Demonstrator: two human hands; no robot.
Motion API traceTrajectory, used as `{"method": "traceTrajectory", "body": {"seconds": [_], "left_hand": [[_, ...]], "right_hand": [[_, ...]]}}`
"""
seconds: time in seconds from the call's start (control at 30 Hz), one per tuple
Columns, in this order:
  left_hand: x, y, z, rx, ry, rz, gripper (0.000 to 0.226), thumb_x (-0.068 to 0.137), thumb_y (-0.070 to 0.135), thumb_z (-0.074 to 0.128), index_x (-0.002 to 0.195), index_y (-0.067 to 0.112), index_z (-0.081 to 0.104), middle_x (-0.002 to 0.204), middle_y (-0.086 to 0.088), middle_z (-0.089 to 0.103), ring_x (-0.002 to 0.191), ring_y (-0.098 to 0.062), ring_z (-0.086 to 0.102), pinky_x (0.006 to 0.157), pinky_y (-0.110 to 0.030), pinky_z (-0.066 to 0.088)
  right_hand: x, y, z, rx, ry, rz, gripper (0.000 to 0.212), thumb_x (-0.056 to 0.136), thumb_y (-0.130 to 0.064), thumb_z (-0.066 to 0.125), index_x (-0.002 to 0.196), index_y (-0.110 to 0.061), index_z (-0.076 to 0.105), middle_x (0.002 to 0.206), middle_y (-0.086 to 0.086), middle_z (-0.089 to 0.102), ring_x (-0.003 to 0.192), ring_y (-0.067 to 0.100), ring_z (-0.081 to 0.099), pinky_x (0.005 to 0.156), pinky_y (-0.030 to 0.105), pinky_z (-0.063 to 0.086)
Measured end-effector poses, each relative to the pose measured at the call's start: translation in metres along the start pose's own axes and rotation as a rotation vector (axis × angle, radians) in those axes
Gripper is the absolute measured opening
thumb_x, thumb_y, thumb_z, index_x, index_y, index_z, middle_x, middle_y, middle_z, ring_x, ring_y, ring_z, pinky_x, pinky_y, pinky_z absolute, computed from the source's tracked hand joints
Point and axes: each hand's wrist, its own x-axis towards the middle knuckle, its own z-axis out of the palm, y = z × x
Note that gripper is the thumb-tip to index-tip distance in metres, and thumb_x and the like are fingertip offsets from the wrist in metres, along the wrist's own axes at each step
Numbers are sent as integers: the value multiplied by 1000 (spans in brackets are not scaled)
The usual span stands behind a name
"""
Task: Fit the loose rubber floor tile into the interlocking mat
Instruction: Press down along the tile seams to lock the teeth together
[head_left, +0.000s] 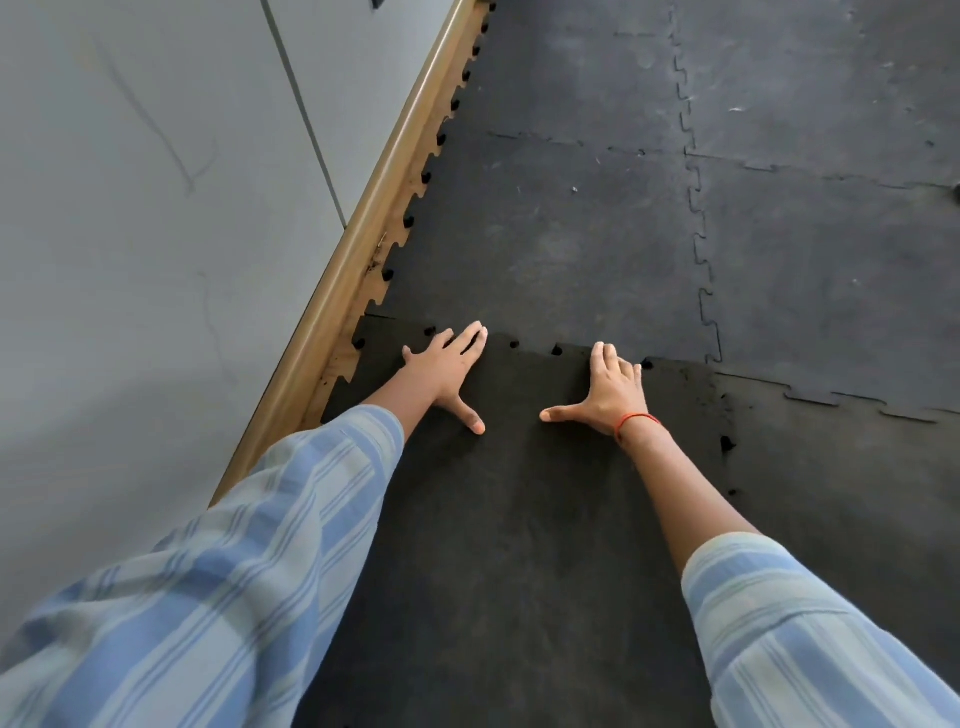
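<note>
A dark, almost black rubber floor tile (519, 519) lies flat in front of me, its far toothed edge against the greyer interlocking mat (571, 234). Small dark gaps show along that far seam and along the tile's right edge. My left hand (447, 369) rests palm down on the tile near its far left corner, fingers spread and reaching the seam. Palm down too, my right hand (608, 389) lies near the far edge to the right, thumb stretched left; a red thread circles its wrist. Neither hand holds anything.
A grey wall (130, 208) runs along the left, with a tan wooden skirting (374, 208) at its foot. A strip of wooden floor shows between the skirting and the mat's toothed left edge. More joined grey tiles (831, 260) spread out ahead and to the right.
</note>
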Motion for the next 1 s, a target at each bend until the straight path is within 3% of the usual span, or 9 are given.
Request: {"method": "traceTrajectory", "body": {"seconds": [0.13,0.23,0.33,0.57,0.7,1.0], "left_hand": [[3,5,1,45,-35,34,134,69,58,76,151,20,-22,156,4,-34,147,-25,-21,110,-70,8],[11,8,13,-11,-45,63,122,77,70,59,150,18,-23,154,3,-37,146,-23,-25,112,-68,1],[14,14,22,-36,-16,23,122,74,82,46,148,19,-27,153,4,-40,144,-23,-30,109,-68,-6],[14,8,25,-55,45,43,123,72,85,44,150,16,-22,156,1,-33,146,-22,-23,112,-64,-2],[0,-32,35,-165,157,-197,138,62,92,41,148,7,-25,155,-11,-34,146,-26,-22,118,-53,-4],[-4,-42,35,-118,69,-226,136,64,94,34,146,5,-29,152,-14,-38,144,-28,-27,118,-51,-7]], "right_hand": [[-2,-6,8,-78,-13,-38,124,70,-73,59,153,-6,-4,162,8,-15,150,22,-12,120,47,-2],[-5,-16,28,-143,20,-97,96,89,-67,34,153,-9,-5,162,4,-16,150,18,-14,121,45,-4],[-8,-16,40,-178,64,-74,84,93,-64,20,153,-11,-7,162,2,-16,150,15,-14,120,43,-7],[-2,-11,43,-182,-21,-47,82,93,-64,15,152,-14,-11,161,-1,-19,149,14,-17,120,42,-9],[0,-11,43,-182,-12,-49,83,93,-65,16,153,-14,-11,161,-1,-19,149,14,-17,120,41,-10],[2,-19,36,-177,-116,-16,83,94,-64,15,152,-13,-15,160,0,-24,148,16,-21,119,44,-11]]}}
